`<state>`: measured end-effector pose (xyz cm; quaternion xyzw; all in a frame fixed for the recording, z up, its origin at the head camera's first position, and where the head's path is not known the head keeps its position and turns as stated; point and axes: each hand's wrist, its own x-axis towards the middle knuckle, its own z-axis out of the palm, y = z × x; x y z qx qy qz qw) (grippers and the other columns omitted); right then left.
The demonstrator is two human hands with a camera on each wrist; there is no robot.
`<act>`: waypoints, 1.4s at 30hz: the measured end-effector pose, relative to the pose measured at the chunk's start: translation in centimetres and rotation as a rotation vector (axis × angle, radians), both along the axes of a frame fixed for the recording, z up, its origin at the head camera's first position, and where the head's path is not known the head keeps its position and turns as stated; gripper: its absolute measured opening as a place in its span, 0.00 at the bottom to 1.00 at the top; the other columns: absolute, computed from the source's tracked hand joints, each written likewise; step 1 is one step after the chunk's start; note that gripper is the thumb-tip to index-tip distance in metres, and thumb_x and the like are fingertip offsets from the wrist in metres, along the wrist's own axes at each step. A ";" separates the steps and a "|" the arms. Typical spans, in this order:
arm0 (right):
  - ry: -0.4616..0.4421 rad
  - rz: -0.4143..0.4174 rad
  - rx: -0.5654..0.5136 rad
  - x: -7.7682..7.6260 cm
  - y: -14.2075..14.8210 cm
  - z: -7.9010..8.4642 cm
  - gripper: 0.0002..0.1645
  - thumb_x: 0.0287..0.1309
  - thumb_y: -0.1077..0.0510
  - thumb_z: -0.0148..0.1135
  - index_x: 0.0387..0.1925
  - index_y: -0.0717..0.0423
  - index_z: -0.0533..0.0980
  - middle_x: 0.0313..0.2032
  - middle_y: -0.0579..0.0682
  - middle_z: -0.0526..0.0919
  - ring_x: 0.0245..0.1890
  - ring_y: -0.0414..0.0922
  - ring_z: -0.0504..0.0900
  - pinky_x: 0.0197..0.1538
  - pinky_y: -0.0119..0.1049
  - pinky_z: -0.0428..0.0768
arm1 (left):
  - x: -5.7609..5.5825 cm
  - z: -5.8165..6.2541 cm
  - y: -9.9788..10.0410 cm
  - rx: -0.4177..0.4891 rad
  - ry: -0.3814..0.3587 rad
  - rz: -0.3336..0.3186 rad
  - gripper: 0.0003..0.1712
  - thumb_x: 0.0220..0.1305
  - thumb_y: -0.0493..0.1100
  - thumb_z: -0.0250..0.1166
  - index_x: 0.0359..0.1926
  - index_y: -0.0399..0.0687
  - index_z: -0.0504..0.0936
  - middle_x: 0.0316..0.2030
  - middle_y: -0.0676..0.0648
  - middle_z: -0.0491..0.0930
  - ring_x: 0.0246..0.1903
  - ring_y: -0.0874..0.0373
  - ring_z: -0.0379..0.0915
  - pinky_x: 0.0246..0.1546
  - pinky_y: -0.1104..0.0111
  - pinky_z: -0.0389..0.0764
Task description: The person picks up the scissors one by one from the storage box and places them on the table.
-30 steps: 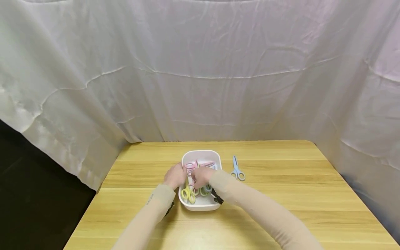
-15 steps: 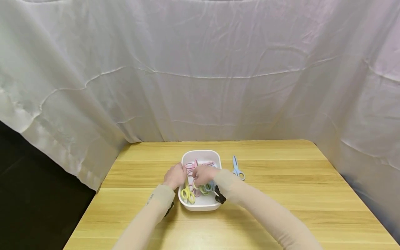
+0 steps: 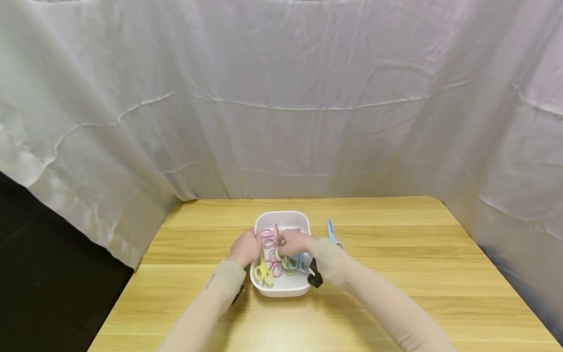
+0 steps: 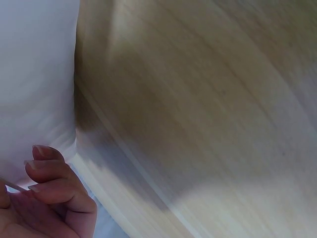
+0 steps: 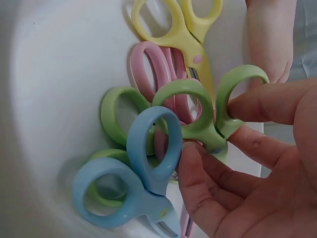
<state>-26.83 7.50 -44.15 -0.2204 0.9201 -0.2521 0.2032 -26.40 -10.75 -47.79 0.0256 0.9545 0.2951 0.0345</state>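
Note:
My left hand (image 3: 246, 248) grips the left rim of a white plastic bin (image 3: 281, 292), its fingers curled over the edge in the left wrist view. Inside the bin, my right hand (image 3: 295, 243) pinches a pair of green scissors (image 5: 210, 126) by the handle loops. Right beside those fingers lie blue scissors (image 5: 153, 163), overlapping a second green pair (image 5: 119, 130). Yellow scissors (image 3: 264, 275) lean near the left wall, and pink scissors (image 3: 276, 270) lie between. More pink handles (image 3: 267, 241) show farther back; most blades are hidden under the right hand.
Another pair of blue scissors (image 3: 331, 230) lies on the wooden table (image 3: 396, 274) to the right of the bin, its handles partly behind the right sleeve. A pale curtain (image 3: 281, 137) hangs behind the table and along its sides.
My right hand has shifted a little to the right within the bin, with the green scissors now between its fingers. More of the pink and blue handles show. The left hand stays on the rim.

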 end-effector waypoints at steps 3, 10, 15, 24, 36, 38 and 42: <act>-0.042 -0.033 -0.056 0.1 0.2 -0.2 0.13 0.55 0.61 0.61 0.43 0.55 0.82 0.35 0.49 0.84 0.32 0.40 0.78 0.40 0.33 0.78 | 0.1 0.0 0.0 -0.001 0.004 0.001 0.23 0.77 0.48 0.46 0.58 0.39 0.78 0.40 0.38 0.85 0.34 0.49 0.80 0.41 0.52 0.81; -0.219 -0.123 -0.233 0.1 0.8 -0.6 0.19 0.50 0.69 0.54 0.45 0.60 0.79 0.24 0.46 0.75 0.25 0.40 0.72 0.38 0.33 0.77 | 0.4 0.2 0.1 0.000 0.015 0.006 0.23 0.77 0.47 0.46 0.58 0.38 0.78 0.41 0.38 0.85 0.35 0.48 0.80 0.42 0.52 0.81; -0.290 -0.116 -0.329 -0.2 1.1 -0.7 0.25 0.45 0.72 0.49 0.48 0.64 0.77 0.23 0.47 0.72 0.25 0.41 0.70 0.35 0.31 0.73 | 0.4 0.3 0.1 0.002 0.019 0.009 0.24 0.77 0.47 0.45 0.60 0.38 0.77 0.40 0.38 0.85 0.32 0.50 0.79 0.37 0.55 0.81; -0.357 -0.088 -0.451 -0.4 1.9 -1.1 0.30 0.43 0.74 0.47 0.53 0.69 0.75 0.30 0.47 0.75 0.26 0.40 0.70 0.35 0.30 0.73 | 0.4 0.2 0.1 0.023 0.001 -0.002 0.24 0.77 0.47 0.45 0.61 0.37 0.76 0.38 0.39 0.84 0.28 0.53 0.77 0.28 0.63 0.76; -0.417 -0.009 -0.644 -1.0 3.1 -1.8 0.36 0.46 0.75 0.43 0.63 0.73 0.65 0.60 0.69 0.72 0.47 0.47 0.80 0.54 0.40 0.83 | 0.2 0.1 0.1 -0.008 0.016 0.007 0.24 0.77 0.48 0.44 0.59 0.38 0.78 0.38 0.40 0.84 0.33 0.50 0.79 0.38 0.57 0.80; -0.430 -0.005 -0.668 -1.1 3.2 -1.9 0.37 0.47 0.76 0.42 0.64 0.73 0.64 0.65 0.71 0.68 0.51 0.50 0.79 0.57 0.43 0.82 | 0.2 0.1 0.1 -0.008 0.016 0.008 0.24 0.78 0.48 0.44 0.59 0.38 0.78 0.39 0.40 0.85 0.34 0.50 0.79 0.40 0.55 0.81; -0.435 0.005 -0.668 -1.3 3.3 -2.1 0.39 0.44 0.78 0.43 0.65 0.74 0.63 0.67 0.71 0.65 0.55 0.52 0.78 0.59 0.45 0.81 | 0.2 0.0 0.1 -0.007 0.009 0.003 0.24 0.78 0.48 0.44 0.60 0.39 0.78 0.38 0.40 0.85 0.33 0.50 0.79 0.39 0.56 0.81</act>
